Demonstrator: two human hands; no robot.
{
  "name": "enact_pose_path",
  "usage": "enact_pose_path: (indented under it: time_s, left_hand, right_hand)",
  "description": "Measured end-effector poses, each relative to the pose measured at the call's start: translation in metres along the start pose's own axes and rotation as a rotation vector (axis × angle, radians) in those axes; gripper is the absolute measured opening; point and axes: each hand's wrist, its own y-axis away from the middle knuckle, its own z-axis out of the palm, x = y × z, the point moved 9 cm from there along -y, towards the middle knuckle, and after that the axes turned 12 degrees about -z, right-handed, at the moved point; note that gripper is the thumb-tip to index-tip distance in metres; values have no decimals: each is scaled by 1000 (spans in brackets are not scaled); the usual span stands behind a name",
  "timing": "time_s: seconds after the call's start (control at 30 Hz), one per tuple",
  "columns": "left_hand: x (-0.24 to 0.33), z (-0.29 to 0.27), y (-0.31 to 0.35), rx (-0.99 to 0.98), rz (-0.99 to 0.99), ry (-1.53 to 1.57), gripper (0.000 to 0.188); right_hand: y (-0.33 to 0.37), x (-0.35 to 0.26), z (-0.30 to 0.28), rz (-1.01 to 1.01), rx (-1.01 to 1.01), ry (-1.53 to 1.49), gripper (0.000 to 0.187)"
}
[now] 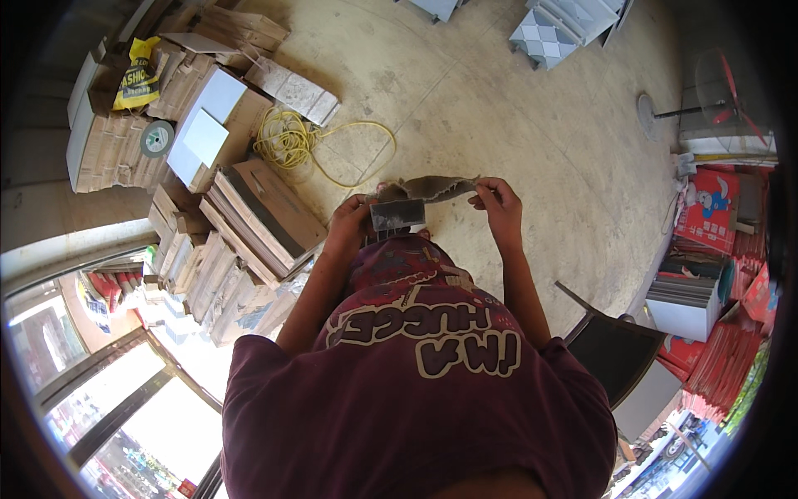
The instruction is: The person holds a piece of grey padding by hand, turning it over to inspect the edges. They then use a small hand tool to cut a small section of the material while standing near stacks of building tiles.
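In front of my body, a ragged grey-brown strip (449, 188) with torn edges stretches between my two hands. My right hand (499, 208) is closed in a pinch on the strip's right end. A flat, dark grey rectangular piece (399, 216) sits at the left, just below the strip. My left hand (352, 218) is closed at the left edge of this piece, beside the strip's left end. Its fingertips are partly hidden, so whether it grips the strip too is unclear. Neither material can be told for certain.
Cardboard-packed stacks (270, 208) stand to my left, with a coiled yellow cord (287, 141) on the concrete floor beyond. A black chair (613, 353) is close on my right. Farther right are red boxes (706, 212) and a standing fan (648, 115). Patterned tiles (544, 37) lie far ahead.
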Motion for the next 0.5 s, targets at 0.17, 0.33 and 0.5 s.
enact_pose_path:
  time_s: [0.17, 0.33, 0.5]
  left_hand:
    - [37, 0, -41, -27, 49, 72, 10]
    - [89, 6, -85, -14, 66, 109, 5]
    - [144, 19, -112, -39, 92, 111, 5]
  right_hand:
    - [-59, -1, 28, -50, -90, 5, 14]
    - [-119, -14, 54, -47, -167, 45, 14]
    - [-170, -26, 75, -68, -179, 74, 15]
